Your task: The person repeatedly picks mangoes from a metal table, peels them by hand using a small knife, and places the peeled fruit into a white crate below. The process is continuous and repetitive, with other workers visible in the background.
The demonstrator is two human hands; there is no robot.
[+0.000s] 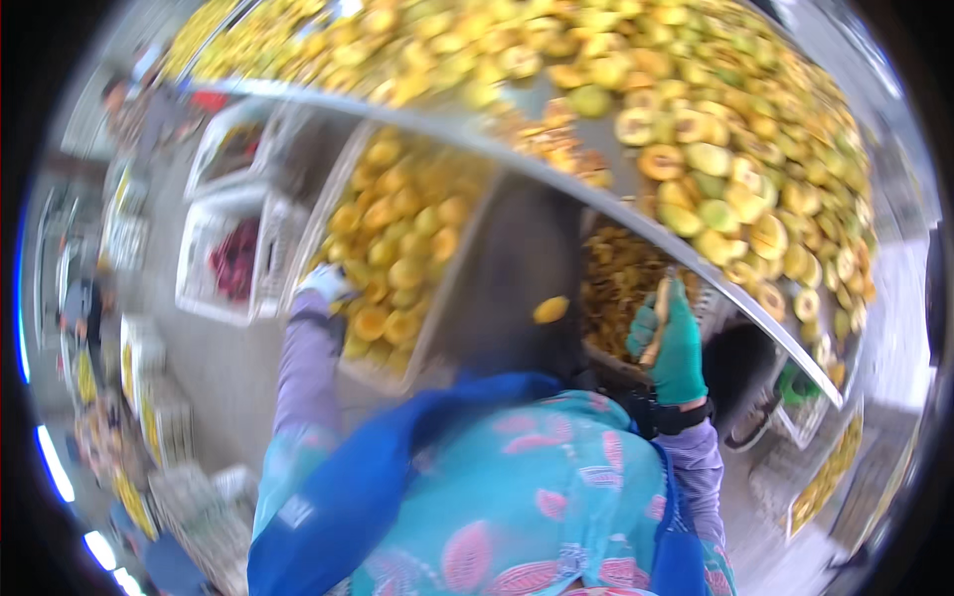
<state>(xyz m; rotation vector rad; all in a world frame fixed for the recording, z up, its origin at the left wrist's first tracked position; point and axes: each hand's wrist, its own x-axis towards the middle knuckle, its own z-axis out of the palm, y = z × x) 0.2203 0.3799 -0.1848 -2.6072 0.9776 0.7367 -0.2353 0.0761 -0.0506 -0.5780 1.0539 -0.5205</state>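
My left hand (326, 283), in a pale glove, is at the near left side of a crate of yellow halved fruit (395, 246); whether it grips anything is blurred. My right hand (674, 335), in a green glove, is closed around a slim tool with a light wooden-looking handle (657, 320), above a container of brown-yellow scraps (615, 283). One yellow fruit piece (551, 309) shows against the dark area between the two containers. Beyond the metal table edge (596, 195) lie many cut yellow fruits (715, 160), some with brown centres, beside a small heap of peelings (559, 141).
White plastic crates (216, 298) stand on the floor at left, one holding dark red cloth or netting. People (82, 305) are at the far left among more crates. The table's metal rim runs diagonally ahead. A crate of yellow pieces (827, 477) stands at lower right.
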